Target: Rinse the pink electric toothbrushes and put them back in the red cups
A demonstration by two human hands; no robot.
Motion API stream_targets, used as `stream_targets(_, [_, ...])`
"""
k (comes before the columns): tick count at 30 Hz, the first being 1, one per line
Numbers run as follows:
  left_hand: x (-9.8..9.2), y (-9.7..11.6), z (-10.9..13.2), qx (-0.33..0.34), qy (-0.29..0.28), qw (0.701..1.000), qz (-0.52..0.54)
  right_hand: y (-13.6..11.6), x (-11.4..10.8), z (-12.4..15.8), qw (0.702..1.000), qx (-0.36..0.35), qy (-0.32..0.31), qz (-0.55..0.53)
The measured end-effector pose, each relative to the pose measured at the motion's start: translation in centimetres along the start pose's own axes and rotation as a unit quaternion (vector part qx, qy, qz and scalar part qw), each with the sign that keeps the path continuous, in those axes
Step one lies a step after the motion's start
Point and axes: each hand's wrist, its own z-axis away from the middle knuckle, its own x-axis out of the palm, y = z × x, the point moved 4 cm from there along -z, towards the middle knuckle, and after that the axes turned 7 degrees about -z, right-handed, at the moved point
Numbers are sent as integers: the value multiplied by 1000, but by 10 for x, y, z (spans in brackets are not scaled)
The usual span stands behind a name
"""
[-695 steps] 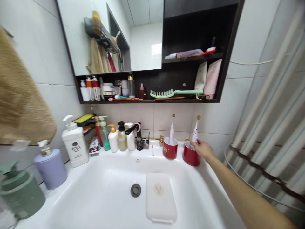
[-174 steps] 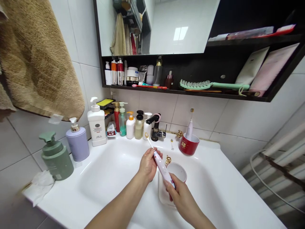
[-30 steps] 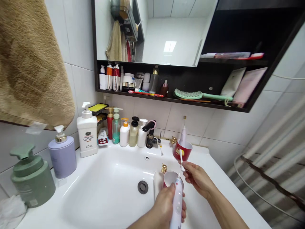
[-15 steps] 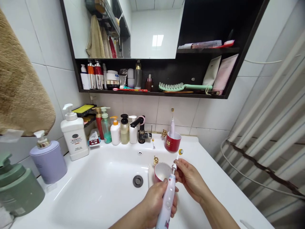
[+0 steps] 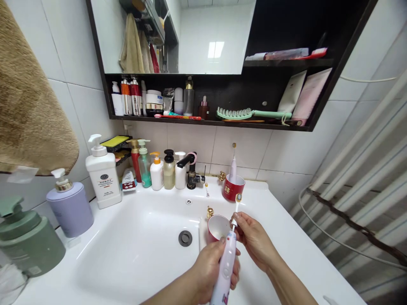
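My left hand (image 5: 212,267) is wrapped round the pale pink handle of an electric toothbrush (image 5: 226,267), held upright and slightly tilted over the sink's right side. Between the fingertips of my right hand (image 5: 253,237) is the white toothbrush head (image 5: 237,209), pinched near its base just above the handle. A thin shaft shows between head and handle; I cannot tell how far the head sits on it. Just behind the handle stands a red cup (image 5: 218,228) with a white inside, partly hidden by my left hand.
A second red cup (image 5: 233,189) holding another electric toothbrush (image 5: 233,167) stands on the rear ledge, near a small brush head (image 5: 207,189). The black faucet (image 5: 191,171) and several pump bottles (image 5: 157,173) line the back. A mirror cabinet (image 5: 210,123) overhangs; pipes (image 5: 356,199) run at right.
The brush head has turned in my right fingers and now stands more upright, its bristles facing me. My left hand keeps its hold on the handle. The whole view has shifted slightly.
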Motion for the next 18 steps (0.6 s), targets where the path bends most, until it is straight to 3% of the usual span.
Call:
stream_targets(8, [0, 1, -1, 1, 0, 1000, 20, 6, 1, -1, 1000, -3, -8, 11])
stream_targets(14, [-2, -2, -5, -7, -17, 1000, 12, 8, -4, -4, 999, -41, 17, 29])
stream_targets(18, [0, -7, -4, -51, -47, 998, -11, 3, -11, -5, 995, -74, 65, 10])
